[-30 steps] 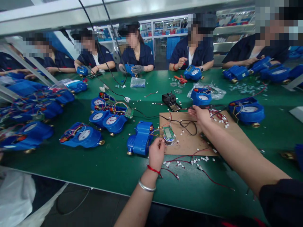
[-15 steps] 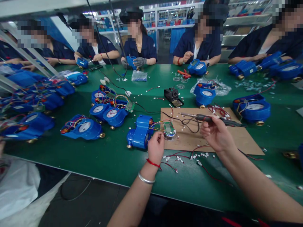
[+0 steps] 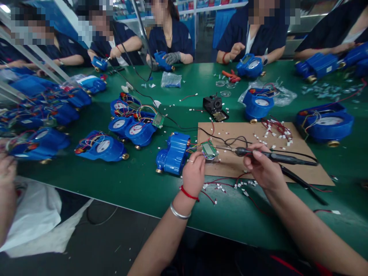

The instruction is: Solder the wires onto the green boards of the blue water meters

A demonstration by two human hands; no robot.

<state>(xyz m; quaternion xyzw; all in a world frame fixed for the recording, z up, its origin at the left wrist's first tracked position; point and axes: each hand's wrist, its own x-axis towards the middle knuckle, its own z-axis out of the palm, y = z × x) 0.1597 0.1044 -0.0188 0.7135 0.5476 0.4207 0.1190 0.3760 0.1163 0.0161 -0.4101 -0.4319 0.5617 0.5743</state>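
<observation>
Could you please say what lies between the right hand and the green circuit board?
In the head view, the front of the soldering iron reaches from the right hand toward the circuit board, over the brown sheet.

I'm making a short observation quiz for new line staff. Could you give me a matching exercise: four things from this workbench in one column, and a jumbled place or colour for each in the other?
Things
1. soldering iron
2. circuit board
3. cardboard sheet
4. hand tool

Places or colours
A. brown, flat on the green table
B. at the fingertips of the left hand
C. orange, toward the table's far side
D. in the right hand

Pairs: 1-D, 2-B, 3-A, 4-C
</observation>
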